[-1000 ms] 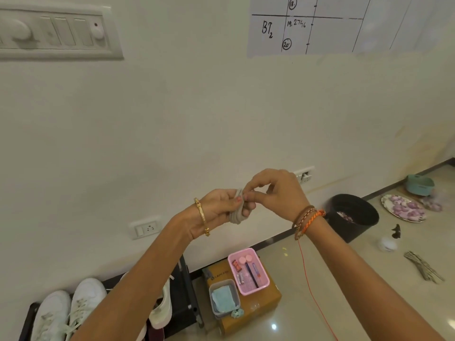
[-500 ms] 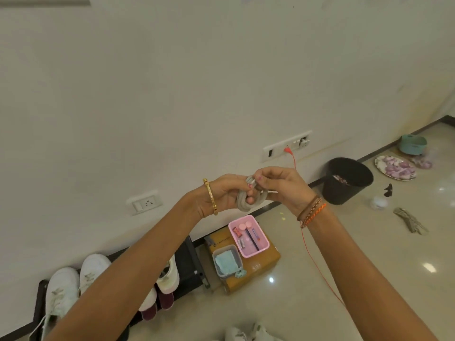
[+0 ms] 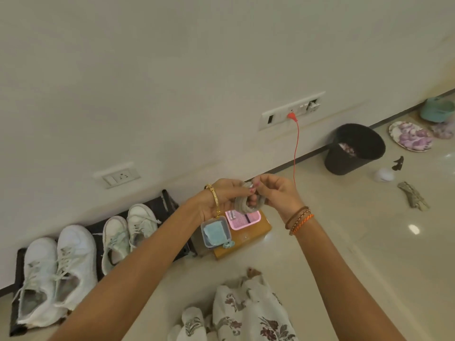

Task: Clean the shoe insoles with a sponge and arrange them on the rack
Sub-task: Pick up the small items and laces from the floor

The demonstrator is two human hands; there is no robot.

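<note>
I hold a grey insole (image 3: 248,205) rolled into a loop between both hands: my left hand (image 3: 221,200) grips its left side, and my right hand (image 3: 275,195) pinches its upper edge with curled fingers. Curled like this, it shows no clear long axis. Directly below my hands, on a brown box (image 3: 246,236), sits a clear tub holding the blue sponge (image 3: 215,233), with a pink tray (image 3: 243,219) just beside it. The sponge lies nearer my left hand, I judge. The black rack (image 3: 157,207) runs along the wall to my lower left, carrying two pairs of white sneakers (image 3: 73,262). Bare floor (image 3: 344,254) opens to my right; a black bin (image 3: 353,148) stands well apart.
</note>
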